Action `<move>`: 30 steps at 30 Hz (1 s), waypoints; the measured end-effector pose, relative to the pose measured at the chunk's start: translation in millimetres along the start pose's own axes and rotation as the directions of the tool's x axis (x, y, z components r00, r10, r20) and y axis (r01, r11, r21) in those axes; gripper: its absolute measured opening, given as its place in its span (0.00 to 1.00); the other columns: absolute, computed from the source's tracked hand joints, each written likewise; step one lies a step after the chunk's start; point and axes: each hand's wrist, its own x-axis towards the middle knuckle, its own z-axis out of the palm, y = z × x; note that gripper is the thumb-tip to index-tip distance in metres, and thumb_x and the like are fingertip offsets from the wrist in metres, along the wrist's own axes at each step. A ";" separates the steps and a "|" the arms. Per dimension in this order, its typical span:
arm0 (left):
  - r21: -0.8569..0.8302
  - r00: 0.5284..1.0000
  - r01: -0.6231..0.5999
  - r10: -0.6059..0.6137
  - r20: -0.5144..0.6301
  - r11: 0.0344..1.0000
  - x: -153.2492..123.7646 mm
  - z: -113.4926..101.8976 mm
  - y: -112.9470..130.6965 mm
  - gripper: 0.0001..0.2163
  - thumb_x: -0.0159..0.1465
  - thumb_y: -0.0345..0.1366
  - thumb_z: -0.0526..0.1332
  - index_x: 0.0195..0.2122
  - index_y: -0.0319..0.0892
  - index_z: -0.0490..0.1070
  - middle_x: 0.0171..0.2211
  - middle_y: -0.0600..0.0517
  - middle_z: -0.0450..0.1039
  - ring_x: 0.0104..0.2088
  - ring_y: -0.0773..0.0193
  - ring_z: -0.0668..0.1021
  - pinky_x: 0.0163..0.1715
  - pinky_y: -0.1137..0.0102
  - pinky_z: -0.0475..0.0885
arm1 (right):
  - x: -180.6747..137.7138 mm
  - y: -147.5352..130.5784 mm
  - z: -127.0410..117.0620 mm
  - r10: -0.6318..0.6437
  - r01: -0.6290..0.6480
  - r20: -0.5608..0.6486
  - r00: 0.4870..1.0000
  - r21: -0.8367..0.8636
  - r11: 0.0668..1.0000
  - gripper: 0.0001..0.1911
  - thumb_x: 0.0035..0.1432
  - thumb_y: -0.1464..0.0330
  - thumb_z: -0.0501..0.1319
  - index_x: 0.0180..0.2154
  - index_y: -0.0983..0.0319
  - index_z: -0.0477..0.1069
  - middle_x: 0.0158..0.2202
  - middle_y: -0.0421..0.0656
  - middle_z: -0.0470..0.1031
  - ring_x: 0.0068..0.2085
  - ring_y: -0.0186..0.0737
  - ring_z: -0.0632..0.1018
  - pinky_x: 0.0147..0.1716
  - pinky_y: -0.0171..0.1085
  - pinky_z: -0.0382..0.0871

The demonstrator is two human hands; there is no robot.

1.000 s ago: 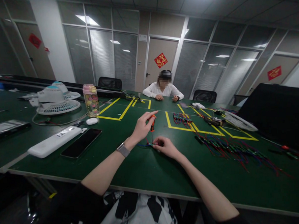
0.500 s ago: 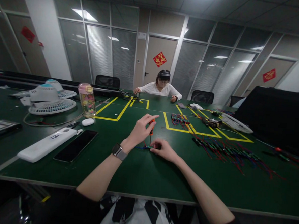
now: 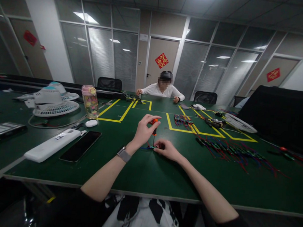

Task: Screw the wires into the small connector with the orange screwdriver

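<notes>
My left hand (image 3: 142,130), with a watch on its wrist, holds the orange-and-black handle of a screwdriver (image 3: 155,130) between thumb and fingers. The screwdriver stands upright, its shaft pointing down at a small green circuit board (image 3: 151,147) on the table. Wires stick out from the board's left side. With its fingers closed on the right end of the board, my right hand (image 3: 167,150) rests low on the tabletop. Where the screwdriver's tip meets the board is too small to make out.
On the green table (image 3: 127,180) lie a black phone (image 3: 81,146), a white power bank (image 3: 52,145), a white case (image 3: 91,123) and a bottle (image 3: 90,103) to the left. Wired boards (image 3: 231,149) spread out to the right. Across the table sits a person (image 3: 164,88).
The screwdriver's handle has turned a little in my left hand, showing more black. Both hands keep their places at the board; the whole view has shifted slightly.
</notes>
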 end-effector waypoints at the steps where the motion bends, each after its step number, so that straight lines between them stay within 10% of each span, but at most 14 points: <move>1: 0.001 1.000 0.003 -0.003 0.009 1.000 0.5 -0.2 -1.4 0.12 0.62 0.37 0.56 0.45 0.44 0.73 0.41 0.49 0.71 0.42 0.64 0.74 0.44 0.70 0.68 | -0.1 -0.1 -0.1 0.004 -0.004 0.001 1.000 0.003 1.000 0.08 0.49 0.69 0.63 0.34 0.64 0.73 0.26 0.38 0.68 0.28 0.32 0.68 0.29 0.32 0.62; 30: -0.191 0.993 0.114 -0.106 0.051 0.975 -0.3 4.5 -10.5 0.15 0.63 0.37 0.54 0.50 0.43 0.69 0.39 0.49 0.72 0.37 0.66 0.75 0.39 0.70 0.70 | -0.9 3.1 3.1 -0.006 0.007 -0.040 0.999 0.011 1.000 0.08 0.49 0.67 0.63 0.34 0.64 0.72 0.26 0.39 0.69 0.27 0.33 0.69 0.28 0.32 0.63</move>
